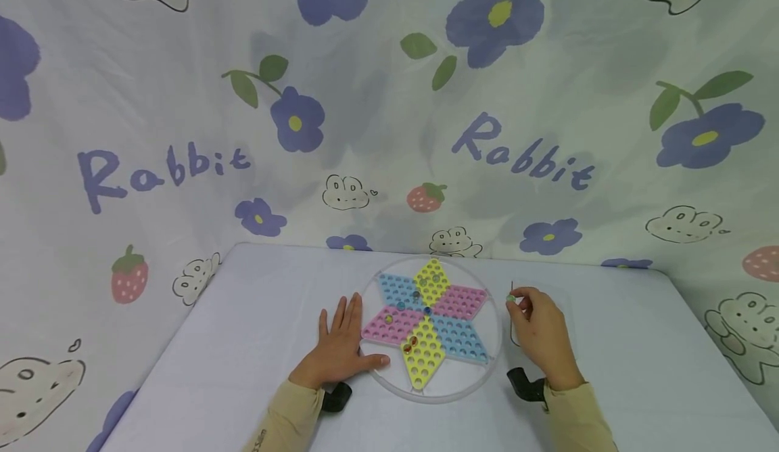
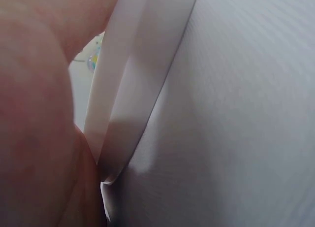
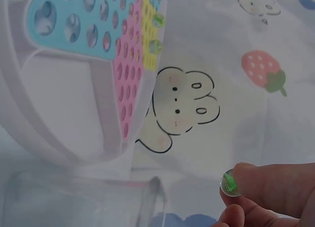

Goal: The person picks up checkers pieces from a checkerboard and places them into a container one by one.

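A round white Chinese checkers board (image 1: 395, 384) with a yellow, pink and blue star of holes lies on the table. Several glass marbles sit in its holes, among them a dark blue marble (image 1: 427, 310) at the centre and a yellow-green marble (image 1: 388, 319) on the left pink point. My left hand (image 1: 337, 350) rests at the board's left side, fingers straight and spread, thumb over the rim. Right of the board, my right hand (image 1: 541, 330) pinches a clear marble with a green swirl (image 3: 230, 183) between thumb and fingertips, above a transparent box (image 3: 78, 202).
A white cloth covers the table (image 1: 243, 303). Behind it hangs a printed curtain (image 1: 377, 120) with flowers, rabbits and strawberries. The box stands close beside the board's right rim, partly behind my right hand in the head view.
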### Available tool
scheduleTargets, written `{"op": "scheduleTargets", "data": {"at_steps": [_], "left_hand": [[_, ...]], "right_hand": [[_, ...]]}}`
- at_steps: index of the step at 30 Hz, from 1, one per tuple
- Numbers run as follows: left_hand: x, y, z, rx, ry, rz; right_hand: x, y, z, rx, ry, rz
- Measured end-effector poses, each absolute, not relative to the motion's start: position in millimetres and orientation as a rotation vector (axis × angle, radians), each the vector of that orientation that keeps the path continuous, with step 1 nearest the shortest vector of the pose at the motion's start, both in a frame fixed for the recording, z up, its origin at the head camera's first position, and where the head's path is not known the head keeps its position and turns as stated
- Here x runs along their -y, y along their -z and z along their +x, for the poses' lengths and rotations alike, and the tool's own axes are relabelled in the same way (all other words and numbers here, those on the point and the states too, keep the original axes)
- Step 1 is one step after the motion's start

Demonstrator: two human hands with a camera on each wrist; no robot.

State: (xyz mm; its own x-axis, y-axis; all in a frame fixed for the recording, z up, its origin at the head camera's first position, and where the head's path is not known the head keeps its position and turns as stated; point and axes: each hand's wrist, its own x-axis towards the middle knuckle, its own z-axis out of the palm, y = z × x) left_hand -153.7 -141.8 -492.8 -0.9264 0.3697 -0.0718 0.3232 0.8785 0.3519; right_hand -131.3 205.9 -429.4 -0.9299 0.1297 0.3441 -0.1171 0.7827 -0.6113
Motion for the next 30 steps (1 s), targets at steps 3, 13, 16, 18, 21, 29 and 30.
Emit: {"op": "scheduleTargets", "data": {"at_steps": [3,13,16,18,21,29,30], "left_hand": [[142,492,-154,-2.909,-0.508,0.538],[141,490,-153,-2.899,-0.506,0.524],[141,489,-153,-2.896,-0.506,0.521],[141,489,-153,-2.893,-0.506,0.518],[141,488,-153,-2.887,-0.502,0.514],[141,488,-154,-2.885,-0.506,0.520],[141,489,-154,-2.886,-0.502,0.520]], "right_hand": [[-209,431,-131,2.618,-0.938,-0.046],[-219,433,-131,2.656,-0.935,-0.138],[-223,435,-131,2.683,-0.934,-0.175],[-224,437,-132,2.697,-0.945,-0.195],[-226,440,-134,2.716,-0.962,-0.207],[-228,442,-135,2.757,-0.939,-0.197],[-229,442,-135,2.764,-0.936,-0.196]]}}
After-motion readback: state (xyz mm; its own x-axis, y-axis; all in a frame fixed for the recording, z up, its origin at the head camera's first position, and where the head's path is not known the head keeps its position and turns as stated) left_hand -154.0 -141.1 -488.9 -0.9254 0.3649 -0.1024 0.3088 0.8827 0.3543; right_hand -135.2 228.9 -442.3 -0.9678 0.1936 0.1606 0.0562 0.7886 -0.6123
